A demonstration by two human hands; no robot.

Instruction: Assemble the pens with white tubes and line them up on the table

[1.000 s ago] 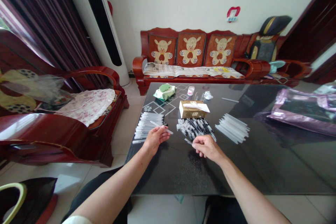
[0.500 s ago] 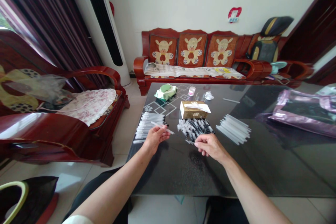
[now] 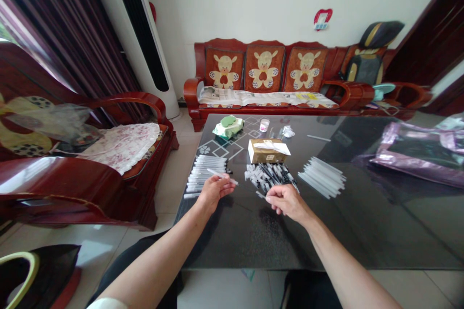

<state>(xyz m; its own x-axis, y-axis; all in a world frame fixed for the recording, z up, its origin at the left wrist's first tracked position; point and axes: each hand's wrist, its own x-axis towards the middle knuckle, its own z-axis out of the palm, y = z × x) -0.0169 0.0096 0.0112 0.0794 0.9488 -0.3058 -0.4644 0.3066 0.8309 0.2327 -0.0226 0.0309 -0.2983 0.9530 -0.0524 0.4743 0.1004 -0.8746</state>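
Note:
My left hand (image 3: 215,189) pinches a slim white pen barrel (image 3: 214,172), its near end pointing right and slightly down. Beside that hand lies a row of pens (image 3: 205,170) with pale barrels and dark ends. My right hand (image 3: 286,199) is closed, thumb against fingers, on a small pale pen part (image 3: 260,194); its exact kind is too small to tell. A faint thin line seems to run between the two held pieces. Just behind my right hand is a heap of short black and whitish pen parts (image 3: 266,176). Pale empty-looking tubes (image 3: 322,177) lie bundled farther right.
On the dark glossy table (image 3: 232,241) stand a tissue box (image 3: 268,152), a green wipes pack (image 3: 228,128) and a small white cup (image 3: 264,125). Crumpled tissue (image 3: 288,131) and one loose tube (image 3: 319,138) lie behind. A purple-edged clear bag (image 3: 416,154) covers the right side.
My right hand has shifted slightly left with the small pen part, nearer the barrel. My left hand has barely moved and keeps its hold.

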